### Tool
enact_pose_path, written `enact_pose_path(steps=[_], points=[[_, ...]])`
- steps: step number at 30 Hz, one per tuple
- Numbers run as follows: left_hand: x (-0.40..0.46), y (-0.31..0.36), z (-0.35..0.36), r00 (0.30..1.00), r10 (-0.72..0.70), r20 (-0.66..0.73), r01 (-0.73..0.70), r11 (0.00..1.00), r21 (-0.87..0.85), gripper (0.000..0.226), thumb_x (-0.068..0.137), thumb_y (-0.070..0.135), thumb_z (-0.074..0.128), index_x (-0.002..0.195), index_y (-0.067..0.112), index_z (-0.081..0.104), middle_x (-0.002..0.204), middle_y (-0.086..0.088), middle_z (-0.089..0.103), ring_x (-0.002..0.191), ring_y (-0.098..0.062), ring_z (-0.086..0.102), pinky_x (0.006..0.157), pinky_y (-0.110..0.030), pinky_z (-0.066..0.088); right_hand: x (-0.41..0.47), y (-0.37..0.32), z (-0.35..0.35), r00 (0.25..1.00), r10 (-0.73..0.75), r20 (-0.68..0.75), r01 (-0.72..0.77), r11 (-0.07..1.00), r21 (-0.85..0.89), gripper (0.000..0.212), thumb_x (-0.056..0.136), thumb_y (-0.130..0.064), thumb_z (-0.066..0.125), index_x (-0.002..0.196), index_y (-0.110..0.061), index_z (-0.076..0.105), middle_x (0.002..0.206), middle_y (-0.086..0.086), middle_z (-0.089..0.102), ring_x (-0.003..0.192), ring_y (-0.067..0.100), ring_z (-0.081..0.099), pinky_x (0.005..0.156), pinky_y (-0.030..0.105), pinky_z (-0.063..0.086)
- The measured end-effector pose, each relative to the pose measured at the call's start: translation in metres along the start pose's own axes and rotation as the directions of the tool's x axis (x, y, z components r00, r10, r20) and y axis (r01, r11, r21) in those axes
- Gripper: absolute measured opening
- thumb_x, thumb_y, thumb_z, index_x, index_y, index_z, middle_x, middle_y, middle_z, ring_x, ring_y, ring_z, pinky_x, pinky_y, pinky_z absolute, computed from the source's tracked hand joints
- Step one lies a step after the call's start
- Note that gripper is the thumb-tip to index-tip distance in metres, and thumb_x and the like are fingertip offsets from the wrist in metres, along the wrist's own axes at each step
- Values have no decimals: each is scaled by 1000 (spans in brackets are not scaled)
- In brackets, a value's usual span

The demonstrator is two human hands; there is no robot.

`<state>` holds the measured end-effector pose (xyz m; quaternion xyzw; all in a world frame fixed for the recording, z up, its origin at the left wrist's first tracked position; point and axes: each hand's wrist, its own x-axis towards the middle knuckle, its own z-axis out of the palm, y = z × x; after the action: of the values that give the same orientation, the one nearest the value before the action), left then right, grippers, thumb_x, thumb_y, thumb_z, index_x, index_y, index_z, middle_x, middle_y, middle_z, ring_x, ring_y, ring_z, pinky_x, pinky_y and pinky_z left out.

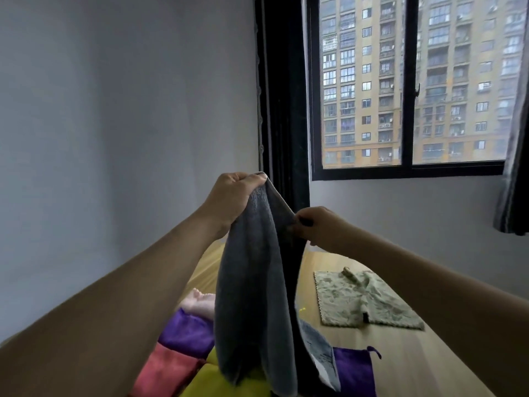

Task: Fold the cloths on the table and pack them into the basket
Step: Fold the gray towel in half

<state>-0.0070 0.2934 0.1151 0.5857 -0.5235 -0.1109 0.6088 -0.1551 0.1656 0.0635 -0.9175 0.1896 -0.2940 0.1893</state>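
Observation:
A grey cloth (252, 282) hangs in the air above the wooden table (400, 353). My left hand (232, 196) pinches its top corner, held high. Lower and to the right, my right hand (317, 224) grips the cloth's edge. Under the hanging cloth lie several others: a purple one (186, 330), a pink-red one (166, 371), a yellow one (206, 382), a pale pink one (200, 303), and another purple one (355, 371) beside a grey piece (317, 348). A green cloth (363, 302) lies flat further right. No basket is in view.
A bare wall stands to the left. A black-framed window (406, 81) and a dark curtain (515, 167) are behind the table. The table's far edge runs close to the wall.

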Motion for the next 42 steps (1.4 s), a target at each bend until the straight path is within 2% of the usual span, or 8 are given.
enact_pose_path(steps=[7,14,17,20,22,28,36,42], points=[[-10,31,-15,953,-83,290,-5,956,292,35,92,47,58,88,15,74,89,-5,74,84,-19,70,78,-30,53,3,-20,-55,951,304,-66,-161,662,733,23,94,-21,44,72,-15,48,65,3,47,62,15,47,63,26,43],[-66,38,18,573,-589,570,-78,652,754,59,88,48,63,131,9,54,128,-9,60,114,-28,59,100,-38,49,7,-41,-112,885,409,-222,-170,727,666,25,90,-22,42,66,-18,41,64,1,41,59,14,41,61,29,38],[-74,28,24,595,-687,417,-152,412,898,65,88,47,61,137,6,48,134,-12,54,113,-27,56,98,-33,45,-1,-42,-133,886,314,-342,-177,909,378,24,93,-22,45,70,-15,46,67,4,43,63,16,42,60,29,36],[-68,28,4,875,-403,268,-197,208,958,41,97,40,41,120,13,60,121,-10,62,99,-25,59,84,-30,45,-14,-35,-151,932,149,-332,-275,886,-374,15,97,-19,48,92,-8,57,88,9,60,83,23,57,71,27,41],[-62,31,-17,969,-193,151,-126,135,983,36,94,38,39,113,17,61,112,-6,65,97,-24,61,83,-33,48,-30,-36,-155,957,136,-254,-256,809,-530,21,98,-22,47,86,-7,56,90,11,60,84,22,60,70,23,41],[-69,54,-39,959,282,21,-33,35,999,34,93,18,39,125,9,46,116,-13,58,100,-27,54,70,-35,40,-62,-44,-157,959,131,-253,-258,773,-580,11,97,-14,48,95,-8,57,98,8,56,82,18,60,70,24,49],[-98,104,-82,875,484,0,3,-5,1000,38,87,5,57,120,9,37,104,-14,43,60,-18,40,52,-31,40,-86,-93,-168,919,33,-393,-153,949,-277,19,96,-4,49,96,3,67,93,16,65,92,27,62,79,30,50],[-110,129,-92,889,432,-152,128,84,988,8,89,-2,49,95,3,51,121,-18,40,75,-23,40,61,-31,38,-92,-131,-173,927,138,-347,-53,968,244,13,95,-6,54,98,-8,66,98,12,65,95,27,63,87,38,55]])
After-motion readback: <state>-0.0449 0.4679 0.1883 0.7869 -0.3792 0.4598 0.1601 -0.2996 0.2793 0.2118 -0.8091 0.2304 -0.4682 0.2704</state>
